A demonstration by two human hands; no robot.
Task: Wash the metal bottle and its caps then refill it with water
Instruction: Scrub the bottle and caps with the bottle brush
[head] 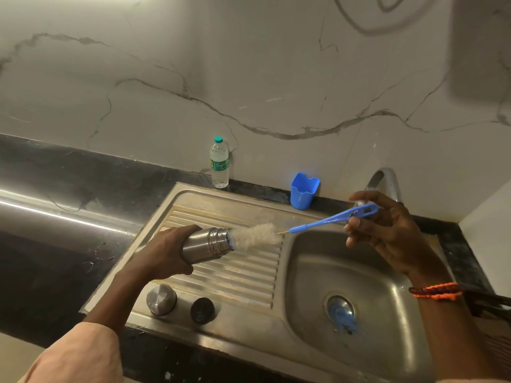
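Observation:
My left hand (166,250) grips the metal bottle (206,246) tilted on its side above the ribbed drainboard (235,275), mouth pointing right. My right hand (387,230) pinches the blue handle of a bottle brush (331,218). Its white bristles (257,236) sit at the bottle's mouth, with the tip just inside. A steel cap (161,299) and a black inner cap (202,310) stand on the drainboard's near edge, below the bottle.
The sink basin (387,327) with a blue-strained drain (340,309) lies on the right, the tap (383,183) behind my right hand. A blue cup (303,190) and a plastic water bottle (219,163) stand by the marble wall. Black counter (55,217) runs left.

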